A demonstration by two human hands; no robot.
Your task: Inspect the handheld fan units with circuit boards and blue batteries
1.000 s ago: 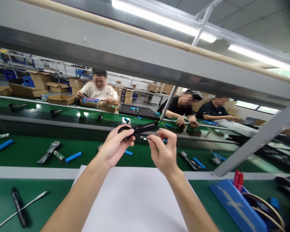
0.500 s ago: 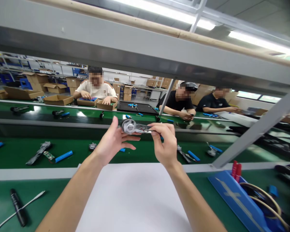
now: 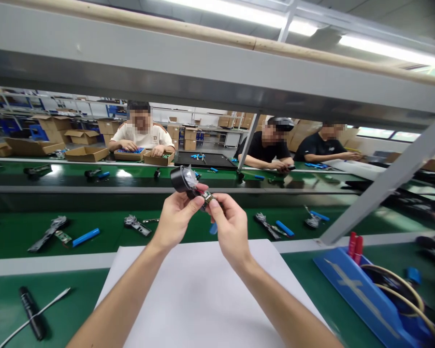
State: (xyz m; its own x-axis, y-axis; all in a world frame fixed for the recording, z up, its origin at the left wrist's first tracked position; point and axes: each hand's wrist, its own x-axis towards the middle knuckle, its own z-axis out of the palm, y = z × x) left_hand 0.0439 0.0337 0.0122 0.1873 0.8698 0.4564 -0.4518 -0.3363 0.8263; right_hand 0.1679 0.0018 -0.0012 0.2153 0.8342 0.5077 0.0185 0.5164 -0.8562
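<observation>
Held up over the near green belt is an opened device with a round black head (image 3: 181, 179), clear or grey pieces at its face, and red wires. My left hand (image 3: 176, 220) is closed around its neck just below the head, thumb on top. With thumb and fingers, my right hand (image 3: 232, 224) pinches the small green circuit board (image 3: 207, 196) at the device's lower end. A blue cylinder (image 3: 213, 228) shows between the hands; whether it is joined to the device I cannot tell. Below the forearms lies a white sheet (image 3: 195, 295).
Similar opened devices (image 3: 52, 232) and blue cylinders (image 3: 86, 237) lie on the near belt. A black marker-like cylinder (image 3: 32, 313) and white cable (image 3: 50, 302) are at left. At right stands a blue bin (image 3: 362, 295) with red pens. A slanted metal post (image 3: 380, 186) rises there. Co-workers sit opposite.
My left hand has gone from open fingers beside the device to gripping it. The device has turned, showing its black head and green board. Parts on the near belt appear further left.
</observation>
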